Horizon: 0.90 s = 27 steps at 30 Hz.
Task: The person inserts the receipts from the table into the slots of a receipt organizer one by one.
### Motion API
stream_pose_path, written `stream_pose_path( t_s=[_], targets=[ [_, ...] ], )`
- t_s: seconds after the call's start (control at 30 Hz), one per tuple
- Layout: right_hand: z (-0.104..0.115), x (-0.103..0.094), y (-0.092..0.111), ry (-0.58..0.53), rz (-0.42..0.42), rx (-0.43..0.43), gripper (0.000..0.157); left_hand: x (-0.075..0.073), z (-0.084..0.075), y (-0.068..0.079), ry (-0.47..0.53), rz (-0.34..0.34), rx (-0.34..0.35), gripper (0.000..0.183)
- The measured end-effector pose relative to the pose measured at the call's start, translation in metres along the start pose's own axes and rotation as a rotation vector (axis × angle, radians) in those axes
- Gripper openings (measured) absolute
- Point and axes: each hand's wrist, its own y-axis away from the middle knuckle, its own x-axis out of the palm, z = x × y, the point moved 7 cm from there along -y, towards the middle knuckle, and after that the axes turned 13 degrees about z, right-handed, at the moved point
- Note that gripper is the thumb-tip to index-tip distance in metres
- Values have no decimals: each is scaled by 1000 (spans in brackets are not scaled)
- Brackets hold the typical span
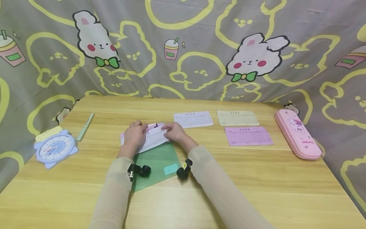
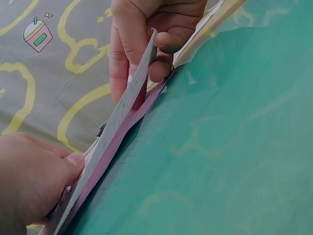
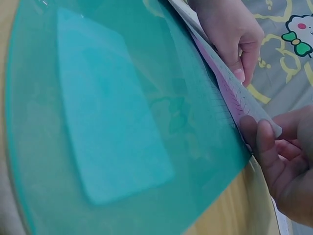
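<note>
A green translucent folder (image 1: 157, 165) with a light-blue label (image 1: 171, 169) lies on the table under my forearms. At its far edge is a white printed form (image 1: 152, 140), with a pink sheet (image 2: 110, 154) beneath it. My left hand (image 1: 135, 135) grips the sheets toward their left side, thumb on top. With thumb and fingers my right hand (image 1: 175, 131) pinches the right corner of the white form, which is lifted off the pink sheet there. Between the hands, a narrow shiny clip-like piece (image 1: 152, 126) with a dark end shows at the top edge.
A white form (image 1: 193, 119), a cream form (image 1: 238, 118) and a purple form (image 1: 248, 136) lie to the right. Beyond them is a pink pencil case (image 1: 297, 133). At left are a green pen (image 1: 85, 126), a blue clock-shaped object (image 1: 55, 149) and a yellow pad (image 1: 48, 133).
</note>
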Motion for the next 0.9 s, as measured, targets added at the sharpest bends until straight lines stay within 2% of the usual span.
stream_pose_path(
  t_s=[0.17,0.53,0.9],
  targets=[
    [0,-2,-3,42,-4,17,30,1,1,-1,11,-4,2,30],
    [4,-3,-5,48,-41,33,27,2,1,-2,17,-14,9,30],
    [4,-4,-7,121,-21,21,25,0,1,-1,28,-35,16,29]
  ],
)
